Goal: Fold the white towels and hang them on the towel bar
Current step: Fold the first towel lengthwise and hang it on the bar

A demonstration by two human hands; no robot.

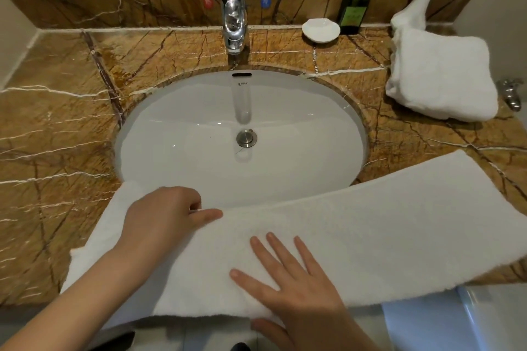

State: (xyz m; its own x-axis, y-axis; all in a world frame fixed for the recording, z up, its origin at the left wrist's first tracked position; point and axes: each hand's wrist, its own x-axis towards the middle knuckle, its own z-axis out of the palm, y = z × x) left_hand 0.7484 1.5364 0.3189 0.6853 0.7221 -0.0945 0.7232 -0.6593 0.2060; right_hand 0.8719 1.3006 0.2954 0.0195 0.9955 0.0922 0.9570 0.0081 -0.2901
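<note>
A long white towel [385, 225] lies folded lengthwise along the front edge of the marble counter, partly over the sink's near rim. My left hand [162, 216] rests on the towel's left part, with its fingers curled at the far edge, thumb stretched out along the fold. My right hand [296, 276] lies flat on the towel's middle, fingers straight and spread, thumb at the near hanging edge. A second white towel [442, 74] sits folded in a thick square at the counter's right back. No towel bar is in view.
An oval white sink [199, 128] with a chrome tap [234, 23] fills the middle of the brown marble counter [51, 128]. Behind stand a white soap dish [320, 29] and a green pump bottle [354, 8]. A white cloth [419, 6] hangs down at the back right.
</note>
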